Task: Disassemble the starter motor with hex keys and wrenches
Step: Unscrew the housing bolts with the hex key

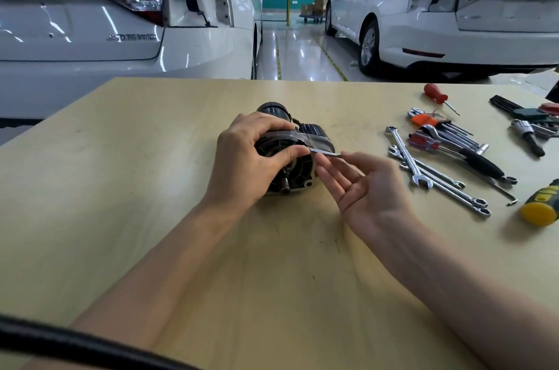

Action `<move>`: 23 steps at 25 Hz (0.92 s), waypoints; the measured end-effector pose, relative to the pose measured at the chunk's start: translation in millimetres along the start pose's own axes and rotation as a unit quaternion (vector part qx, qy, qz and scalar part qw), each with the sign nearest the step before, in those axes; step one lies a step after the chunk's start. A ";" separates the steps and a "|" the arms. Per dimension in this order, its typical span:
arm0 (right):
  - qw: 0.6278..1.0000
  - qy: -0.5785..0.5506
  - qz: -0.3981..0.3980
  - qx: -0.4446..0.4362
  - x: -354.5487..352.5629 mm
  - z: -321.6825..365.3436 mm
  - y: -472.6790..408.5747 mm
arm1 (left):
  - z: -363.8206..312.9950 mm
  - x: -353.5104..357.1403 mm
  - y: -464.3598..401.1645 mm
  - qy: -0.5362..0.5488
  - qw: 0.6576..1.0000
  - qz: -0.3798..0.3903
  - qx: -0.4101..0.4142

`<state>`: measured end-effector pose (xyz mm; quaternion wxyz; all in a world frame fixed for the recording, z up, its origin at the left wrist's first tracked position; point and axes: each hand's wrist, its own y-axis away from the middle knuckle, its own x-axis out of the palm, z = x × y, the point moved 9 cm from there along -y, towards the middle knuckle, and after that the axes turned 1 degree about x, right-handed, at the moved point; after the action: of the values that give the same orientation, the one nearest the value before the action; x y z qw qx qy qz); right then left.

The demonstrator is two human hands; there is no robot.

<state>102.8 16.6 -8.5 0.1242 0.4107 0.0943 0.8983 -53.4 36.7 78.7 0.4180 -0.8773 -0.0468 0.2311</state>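
The starter motor (pixel 289 147) lies on its side near the middle of the bench (pixel 151 188), a little toward the far edge, its long axis running from the far edge back toward the person, with the shaft end and open housing facing the near edge. The left hand (pixel 251 157) is right on it, fingers curled over the top of the housing and thumb pressed against the near face, so it grips and steadies the body. A slim wrench (pixel 325 152) reaches in from the right, its head at the rim of the housing, close to the left thumb. The right hand (pixel 360 185) sits just right of the motor, palm up, fingers spread and relaxed; its fingertips seem to touch the handle rather than close round it, though blur makes that hard to say. The coming turn looks to depend on the right hand, which is beside the handle. Loose spanners (pixel 423 170), hex keys (pixel 453 130) and screwdrivers (pixel 435 94) lie along the right edge, well apart from the motor.
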 end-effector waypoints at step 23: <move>1.000 -0.014 0.005 -0.015 -2.5 -4.3 -4.8 | 2.7 2.5 -0.8 0.000 0.999 -0.005 -0.036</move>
<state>101.8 20.2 -14.4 0.1278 0.4217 0.0767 0.8944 -52.3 39.8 76.9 0.3874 -0.8916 -0.0596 0.2269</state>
